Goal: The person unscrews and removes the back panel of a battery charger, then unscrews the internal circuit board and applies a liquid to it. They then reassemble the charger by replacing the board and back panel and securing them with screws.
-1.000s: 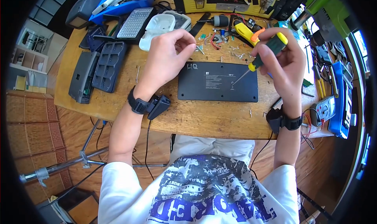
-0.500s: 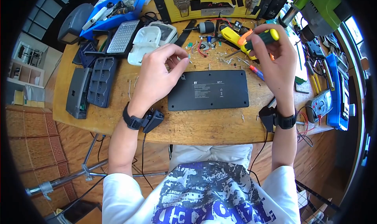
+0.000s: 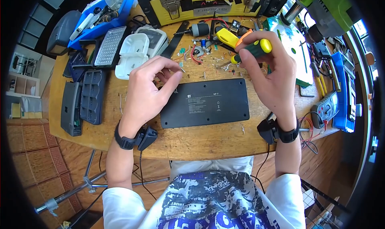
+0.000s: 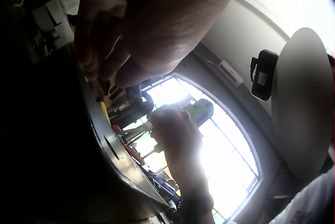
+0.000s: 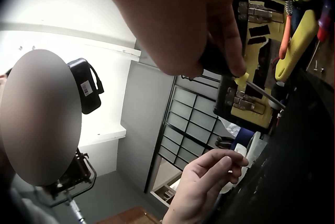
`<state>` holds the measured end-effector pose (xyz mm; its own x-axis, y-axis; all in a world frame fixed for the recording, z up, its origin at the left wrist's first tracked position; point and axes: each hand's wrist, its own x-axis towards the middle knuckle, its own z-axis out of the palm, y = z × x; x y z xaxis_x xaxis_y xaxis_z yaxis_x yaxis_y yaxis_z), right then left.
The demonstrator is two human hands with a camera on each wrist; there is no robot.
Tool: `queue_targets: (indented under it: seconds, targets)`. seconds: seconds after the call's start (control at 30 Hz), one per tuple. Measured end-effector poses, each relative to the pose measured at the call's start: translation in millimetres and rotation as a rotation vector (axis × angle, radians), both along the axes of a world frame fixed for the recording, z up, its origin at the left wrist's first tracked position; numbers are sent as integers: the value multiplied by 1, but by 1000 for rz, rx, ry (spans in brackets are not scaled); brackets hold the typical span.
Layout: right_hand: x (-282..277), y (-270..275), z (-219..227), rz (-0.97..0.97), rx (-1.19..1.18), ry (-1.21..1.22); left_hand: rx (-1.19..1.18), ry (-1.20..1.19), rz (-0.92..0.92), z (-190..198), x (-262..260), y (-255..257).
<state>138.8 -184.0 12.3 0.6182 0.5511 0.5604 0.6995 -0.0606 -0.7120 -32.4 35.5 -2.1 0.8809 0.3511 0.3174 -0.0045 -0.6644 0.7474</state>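
Observation:
A flat black rectangular panel [image 3: 230, 104] with white printed text and small holes along its edges lies on the wooden table. My right hand [image 3: 276, 76] grips a screwdriver [image 3: 253, 49] by its green and yellow handle, above the panel's far right corner. Its shaft points left, toward scattered bits on the table. Close over the panel's far left corner is my left hand [image 3: 146, 88], fingers loosely curled, thumb and index tips slightly apart. The right wrist view also shows the left hand [image 5: 201, 187] with bent fingers and nothing visible between them.
An open white container [image 3: 134, 62] holds small bits beyond the left hand. Wire scraps and a yellow tool [image 3: 226, 37] lie beyond the panel, before a yellow and black toolbox [image 3: 204, 12]. Dark compartment trays [image 3: 91, 96] stand left; a multimeter [image 3: 325, 108] is on the right.
The screwdriver shaft has swung from pointing down over the panel to pointing left beyond it. The head view has shifted, so table things appear lower and further left. The right hand keeps its grip.

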Motion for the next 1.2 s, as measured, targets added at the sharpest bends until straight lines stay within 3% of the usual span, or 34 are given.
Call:
queue_targets:
  seconds: [0.63,0.83,1.0,1.07,1.13,1.2]
  targets:
    - [5,1,-6,-38,18,13,30,-6,-81,0,1,-2]
    - [9,-1,-4,-73,31,33,63,172,-159,23,11,2]
    - [11,-3,-4,-98,86,55,341,239,-417,27,65,4]
    - [12,-3,-2,-108,106,65,330,200,-461,14,89,6]
    - [14,-5,-2,-112,127,42,292,280,-631,5,107,6]
    - [14,-5,0,-109,141,53,301,281,-650,0,116,4]
